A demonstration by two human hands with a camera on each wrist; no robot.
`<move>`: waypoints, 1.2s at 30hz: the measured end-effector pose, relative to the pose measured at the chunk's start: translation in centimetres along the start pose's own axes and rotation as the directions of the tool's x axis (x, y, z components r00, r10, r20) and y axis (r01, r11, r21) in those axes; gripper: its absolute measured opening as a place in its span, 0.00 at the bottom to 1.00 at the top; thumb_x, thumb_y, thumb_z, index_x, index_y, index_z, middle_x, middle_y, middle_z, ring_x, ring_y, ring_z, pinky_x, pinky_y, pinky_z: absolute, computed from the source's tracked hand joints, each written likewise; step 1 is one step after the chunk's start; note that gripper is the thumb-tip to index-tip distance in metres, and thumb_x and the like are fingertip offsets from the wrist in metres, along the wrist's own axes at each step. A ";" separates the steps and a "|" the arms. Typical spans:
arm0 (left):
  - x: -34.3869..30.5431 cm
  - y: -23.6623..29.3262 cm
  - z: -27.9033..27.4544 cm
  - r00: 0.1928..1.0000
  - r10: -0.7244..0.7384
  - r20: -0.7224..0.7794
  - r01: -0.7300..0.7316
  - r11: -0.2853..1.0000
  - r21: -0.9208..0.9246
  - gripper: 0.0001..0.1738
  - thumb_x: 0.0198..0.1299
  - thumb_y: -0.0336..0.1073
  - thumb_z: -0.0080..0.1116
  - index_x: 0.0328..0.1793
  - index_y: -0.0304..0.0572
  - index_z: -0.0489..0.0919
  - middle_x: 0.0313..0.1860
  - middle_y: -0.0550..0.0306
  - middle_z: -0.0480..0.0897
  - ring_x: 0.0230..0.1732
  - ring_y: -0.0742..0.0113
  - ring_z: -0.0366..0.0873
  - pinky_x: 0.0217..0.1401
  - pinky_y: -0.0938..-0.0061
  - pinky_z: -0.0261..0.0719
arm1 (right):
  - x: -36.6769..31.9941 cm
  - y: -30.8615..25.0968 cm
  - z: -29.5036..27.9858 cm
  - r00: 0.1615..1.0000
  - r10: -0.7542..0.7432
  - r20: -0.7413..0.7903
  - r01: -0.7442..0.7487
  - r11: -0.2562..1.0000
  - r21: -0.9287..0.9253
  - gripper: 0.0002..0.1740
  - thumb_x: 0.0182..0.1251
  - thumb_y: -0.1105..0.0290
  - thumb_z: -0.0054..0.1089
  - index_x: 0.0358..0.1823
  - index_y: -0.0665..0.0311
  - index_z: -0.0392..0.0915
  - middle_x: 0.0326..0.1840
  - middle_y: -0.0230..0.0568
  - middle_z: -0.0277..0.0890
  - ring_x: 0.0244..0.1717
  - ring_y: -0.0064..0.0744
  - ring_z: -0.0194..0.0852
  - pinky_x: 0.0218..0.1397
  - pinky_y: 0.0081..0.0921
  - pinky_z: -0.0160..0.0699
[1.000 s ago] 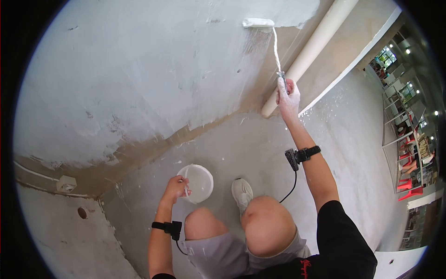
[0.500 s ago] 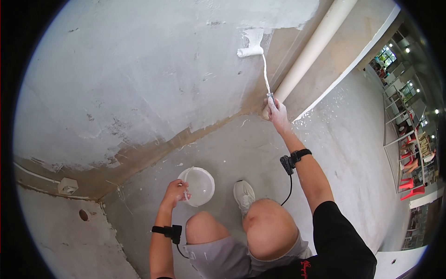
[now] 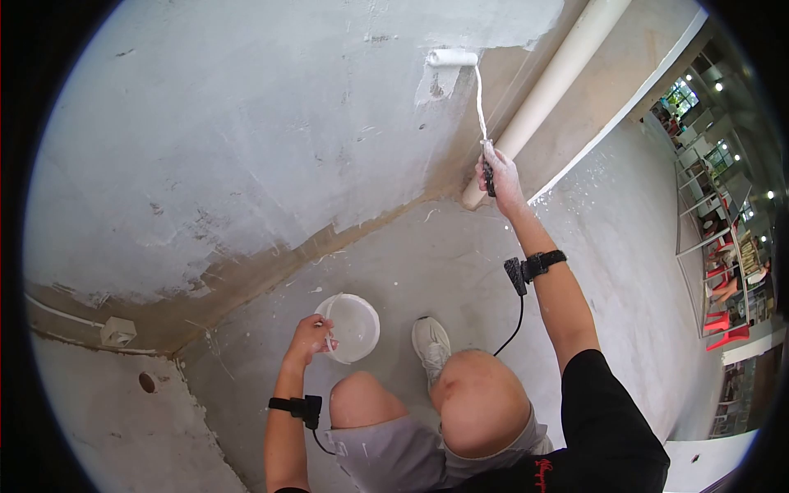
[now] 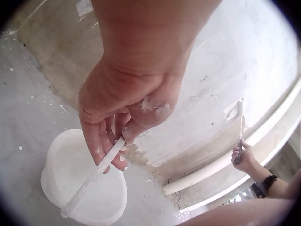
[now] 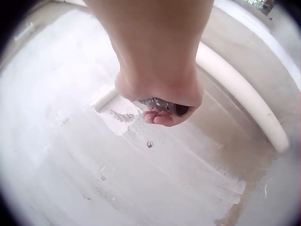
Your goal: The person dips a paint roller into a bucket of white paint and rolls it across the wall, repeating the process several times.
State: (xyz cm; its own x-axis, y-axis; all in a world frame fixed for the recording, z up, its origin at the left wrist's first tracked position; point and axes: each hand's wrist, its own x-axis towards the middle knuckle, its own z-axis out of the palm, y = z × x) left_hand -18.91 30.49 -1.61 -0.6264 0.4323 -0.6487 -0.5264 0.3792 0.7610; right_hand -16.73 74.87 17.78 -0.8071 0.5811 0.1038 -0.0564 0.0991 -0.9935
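My right hand (image 3: pixel 503 177) grips the dark handle (image 5: pixel 162 105) of a paint roller (image 3: pixel 452 58), whose white sleeve lies against the wall (image 3: pixel 271 123). A fresh wet white patch (image 3: pixel 437 85) shows on the wall just below the sleeve. Paint coats the roller's thin frame and flecks the hand. Down at the left, my left hand (image 3: pixel 311 338) holds the white handle (image 4: pixel 94 176) of a white bucket (image 3: pixel 371 324) between thumb and fingers. The bucket hangs or stands slightly tilted close over the floor, with whitish paint inside. Dried paint sticks to the left thumb.
A pale vertical pipe (image 3: pixel 559 82) runs beside the bare brown strip of wall at the right. My shoe (image 3: pixel 430 341) is right of the bucket on the paint-spotted floor (image 3: pixel 378 246). A socket box (image 3: pixel 118 328) sits low at the left. Red chairs (image 3: pixel 726 338) stand far right.
The roller went down the wall, leaving a wet white patch, then came back up with my right hand. My left hand and the bucket have barely moved.
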 end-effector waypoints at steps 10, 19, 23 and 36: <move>0.2 -0.1 0.0 1.000 0.005 -0.001 -0.005 0.999 -0.042 0.10 0.66 0.34 0.55 0.44 0.32 0.76 0.30 0.54 0.77 0.24 0.63 0.80 0.27 0.71 0.86 | 1.3 1.3 0.4 0.986 0.145 0.079 -0.160 0.958 0.238 0.26 0.70 0.41 0.51 0.30 0.58 0.70 0.16 0.25 0.60 0.14 0.17 0.56 0.16 0.17 0.55; -0.3 0.3 0.1 1.000 0.005 0.003 -0.005 0.999 -0.032 0.09 0.66 0.34 0.55 0.42 0.33 0.76 0.29 0.54 0.76 0.24 0.64 0.80 0.27 0.71 0.85 | -0.9 8.6 0.7 0.960 0.256 0.114 -0.273 0.945 0.179 0.25 0.72 0.40 0.48 0.33 0.55 0.70 0.17 0.25 0.61 0.15 0.17 0.56 0.18 0.17 0.55; -0.1 0.1 -0.1 1.000 0.007 0.020 -0.007 1.000 -0.007 0.09 0.66 0.36 0.55 0.43 0.37 0.77 0.31 0.55 0.78 0.25 0.62 0.83 0.30 0.70 0.86 | -1.3 9.3 1.3 0.957 0.282 0.072 -0.291 0.932 0.218 0.25 0.71 0.41 0.49 0.29 0.56 0.68 0.17 0.24 0.61 0.14 0.16 0.54 0.16 0.15 0.53; -0.2 0.2 0.1 1.000 -0.002 0.016 0.003 0.999 -0.052 0.09 0.66 0.35 0.55 0.43 0.35 0.76 0.29 0.55 0.76 0.24 0.63 0.81 0.28 0.70 0.85 | 0.4 6.4 -0.6 0.958 0.272 0.090 -0.285 0.936 0.206 0.26 0.70 0.40 0.50 0.28 0.56 0.69 0.17 0.25 0.60 0.13 0.17 0.53 0.16 0.17 0.53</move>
State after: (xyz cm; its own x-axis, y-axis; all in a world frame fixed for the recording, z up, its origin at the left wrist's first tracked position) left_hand -18.88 30.56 -1.33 -0.6157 0.4446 -0.6505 -0.5575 0.3376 0.7584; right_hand -17.08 76.18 11.49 -0.8417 0.5109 -0.1748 0.0564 -0.2389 -0.9694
